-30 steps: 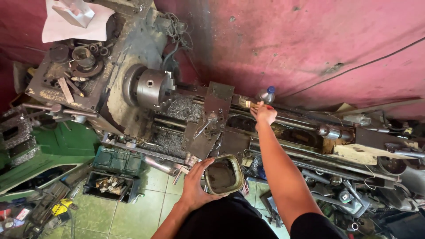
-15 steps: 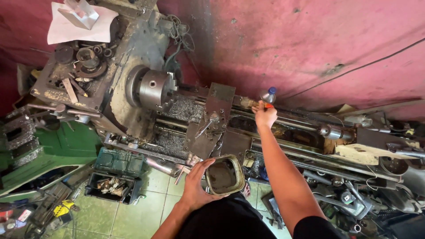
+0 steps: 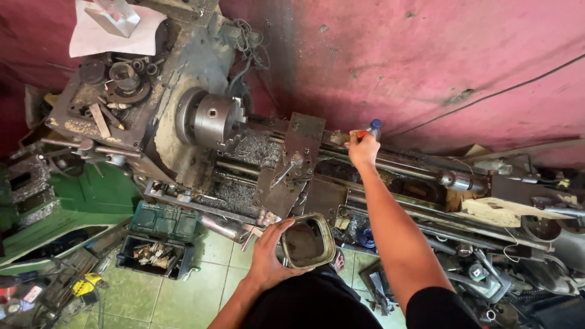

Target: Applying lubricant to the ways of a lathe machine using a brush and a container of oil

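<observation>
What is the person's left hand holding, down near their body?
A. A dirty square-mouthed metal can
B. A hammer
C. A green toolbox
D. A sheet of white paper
A: the left hand wraps around the side of a dirty square-mouthed metal can, held over the tiled floor in front of the lathe, while the right hand reaches out to a small blue-capped object at the machine's far side.

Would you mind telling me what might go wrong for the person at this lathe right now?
The right hand stretches across the lathe bed to a small bottle by the wall; the forearm could catch the tool post. Metal chips could cut skin. The open tin in the left hand could tip and spill.
</observation>
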